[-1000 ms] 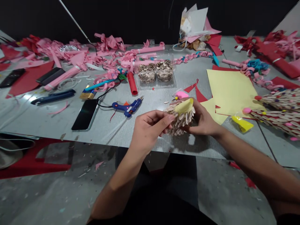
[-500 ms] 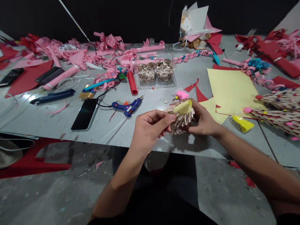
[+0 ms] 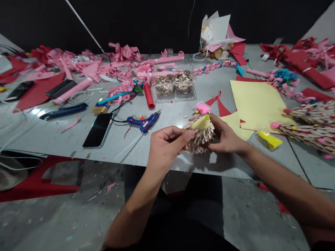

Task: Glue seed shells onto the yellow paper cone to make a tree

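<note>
My right hand (image 3: 227, 136) is wrapped round a small yellow paper cone covered in overlapping pale seeds (image 3: 201, 137). Its bare yellow tip points up and slightly towards the far side. My left hand (image 3: 165, 146) is closed in a pinch at the cone's left side, thumb against the fingers; whatever sits between them is too small to make out. Beyond the left hand lies a blue glue gun (image 3: 145, 122), its nozzle pointing right. A clear plastic box (image 3: 195, 94) behind the hands holds pale seeds in two compartments.
A phone (image 3: 98, 130) and a dark blue cutter or stapler-like tool (image 3: 64, 111) lie at left. Yellow paper (image 3: 259, 99) and larger seed-covered cones (image 3: 311, 130) are at right. Pink paper chains and scraps (image 3: 78, 62) run along the back. The table's front edge is close.
The view has shifted a little, so the table things sit slightly lower in it. Both hands keep hold at the cone with hardly any movement; its yellow tip has turned slightly.
</note>
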A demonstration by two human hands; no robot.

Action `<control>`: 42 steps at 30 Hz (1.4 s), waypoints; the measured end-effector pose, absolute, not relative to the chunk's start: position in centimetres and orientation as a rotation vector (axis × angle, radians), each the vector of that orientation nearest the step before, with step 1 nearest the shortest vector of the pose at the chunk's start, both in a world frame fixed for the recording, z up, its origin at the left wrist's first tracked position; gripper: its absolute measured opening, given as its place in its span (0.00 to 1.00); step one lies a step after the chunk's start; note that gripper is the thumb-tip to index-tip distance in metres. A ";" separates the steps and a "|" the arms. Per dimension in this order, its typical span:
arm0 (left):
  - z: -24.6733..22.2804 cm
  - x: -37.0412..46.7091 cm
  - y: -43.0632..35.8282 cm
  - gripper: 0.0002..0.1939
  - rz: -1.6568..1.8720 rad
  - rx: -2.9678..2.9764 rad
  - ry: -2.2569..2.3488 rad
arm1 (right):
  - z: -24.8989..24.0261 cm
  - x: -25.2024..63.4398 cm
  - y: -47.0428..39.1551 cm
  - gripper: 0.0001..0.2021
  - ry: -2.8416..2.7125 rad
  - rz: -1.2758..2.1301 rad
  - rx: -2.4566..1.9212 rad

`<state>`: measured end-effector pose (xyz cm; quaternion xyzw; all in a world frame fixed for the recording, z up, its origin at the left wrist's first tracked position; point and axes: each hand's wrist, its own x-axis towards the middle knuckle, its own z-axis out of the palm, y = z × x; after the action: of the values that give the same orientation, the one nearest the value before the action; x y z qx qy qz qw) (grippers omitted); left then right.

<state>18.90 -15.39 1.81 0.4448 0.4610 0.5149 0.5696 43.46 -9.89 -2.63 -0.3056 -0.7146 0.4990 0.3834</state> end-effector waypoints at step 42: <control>4.1 20.0 22.2 0.15 0.110 2.659 1.642 | -3.5 43.8 -8.2 0.47 -1.883 1.377 -0.650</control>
<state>20.04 22.24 4.14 0.8504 0.5250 0.0351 0.0074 43.84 -8.24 -3.47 -0.2512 -0.7278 0.5322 0.3521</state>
